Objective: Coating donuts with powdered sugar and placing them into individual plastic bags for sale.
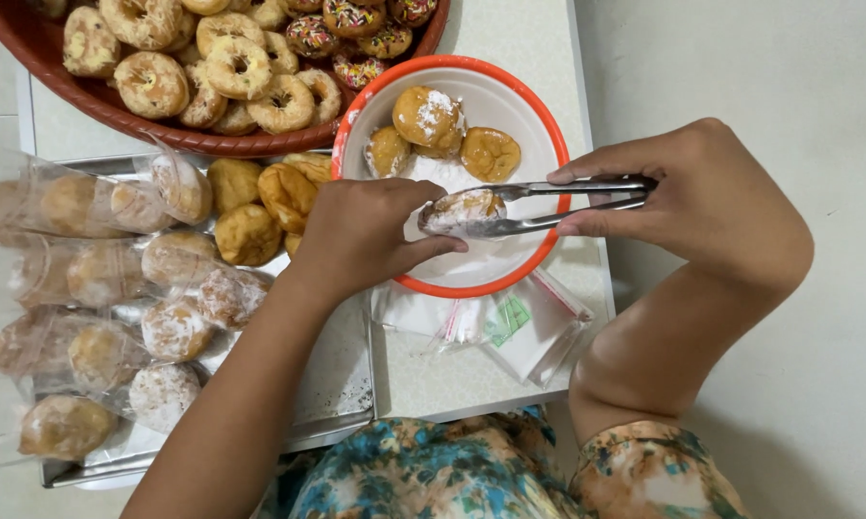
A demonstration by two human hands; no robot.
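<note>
Steel tongs, thin and shiny, are pinching a round sugar-dusted doughnut over the middle of a white plastic bowl with an orange rim, just above the heap of white powdered sugar lying in it. The right hand is squeezing the tong handles closed beyond the bowl's right edge, while the left hand is curling over the bowl's left rim, its thumb and fingertips touching the doughnut's near side. Three plain golden doughnuts are sitting against the bowl's far wall, lightly sugared. A small stack of clear plastic bags is lying half under the bowl's near edge, reaching close to the white table's front and right edges. Left of the bowl, a metal tray is holding bare golden doughnuts and sugared ones wrapped in clear bags, which are crowding out past its left side. A large brown round basket of glazed and sprinkled ring doughnuts is overlapping the tray's far end and touching the bowl's rim. Pale floor is lying open to the right of the table, around the right forearm.
</note>
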